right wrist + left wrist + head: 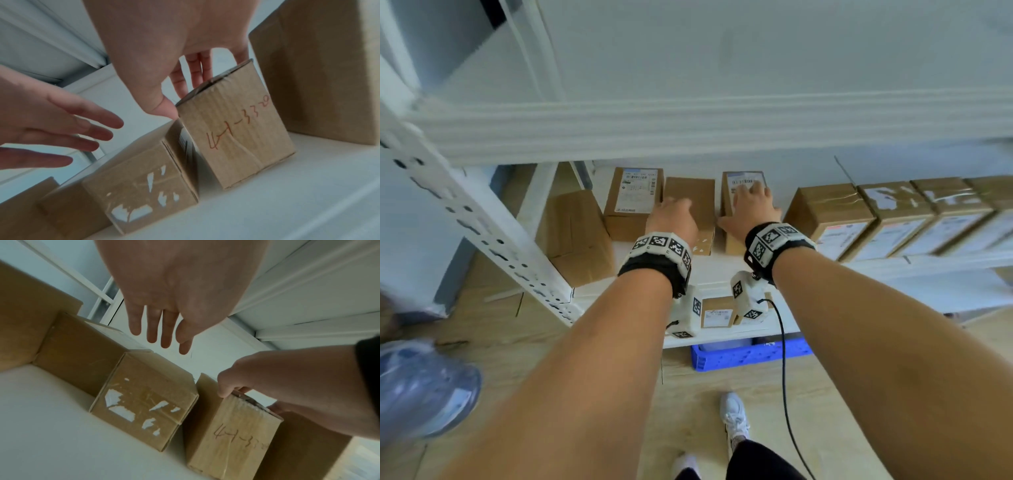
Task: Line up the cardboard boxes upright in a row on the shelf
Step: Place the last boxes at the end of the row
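Head view: my right hand (751,205) grips the top of the marked box (736,219), thumb on its left edge, fingers over the labelled top. Right wrist view shows this box (236,129) tilted on the shelf (287,203), red handwriting on its front. My left hand (671,219) hovers, fingers straight, holding nothing, above the torn-label box (144,399) just to the left. Taped boxes (893,219) stand in a row to the right.

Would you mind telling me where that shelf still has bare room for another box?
Bare shelf board lies in front of the loose boxes. The scuffed box and the handwritten box nearly touch. To the right, the upright row stands packed.
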A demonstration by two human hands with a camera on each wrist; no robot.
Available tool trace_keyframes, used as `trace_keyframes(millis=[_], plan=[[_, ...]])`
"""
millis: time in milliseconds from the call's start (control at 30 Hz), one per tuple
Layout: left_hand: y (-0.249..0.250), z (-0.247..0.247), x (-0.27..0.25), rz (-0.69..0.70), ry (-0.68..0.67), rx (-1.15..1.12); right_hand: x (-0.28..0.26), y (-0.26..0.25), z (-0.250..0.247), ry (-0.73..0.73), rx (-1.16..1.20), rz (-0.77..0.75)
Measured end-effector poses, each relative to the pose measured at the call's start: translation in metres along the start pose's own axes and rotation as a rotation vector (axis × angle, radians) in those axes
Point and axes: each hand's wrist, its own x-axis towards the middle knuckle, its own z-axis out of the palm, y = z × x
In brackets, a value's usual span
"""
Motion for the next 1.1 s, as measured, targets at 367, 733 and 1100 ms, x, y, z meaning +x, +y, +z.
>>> trace_keyframes(millis=[367, 733, 1100], plan=[[0.018, 0.009, -0.029, 0.016, -0.019, -0.019, -0.058, 0.034, -0.013, 0.01, 0.056, -0.042], [0.064, 0.033, -0.025, -0.036, -0.221, -0.085, -0.039, 0.06, -0.012, -0.226, 0.499, 0.271], [0.073, 0.031, -0.025, -0.129, -0.152, -0.312, -0.041, 0.078, -0.02, -0.264, 0.509, 0.166]])
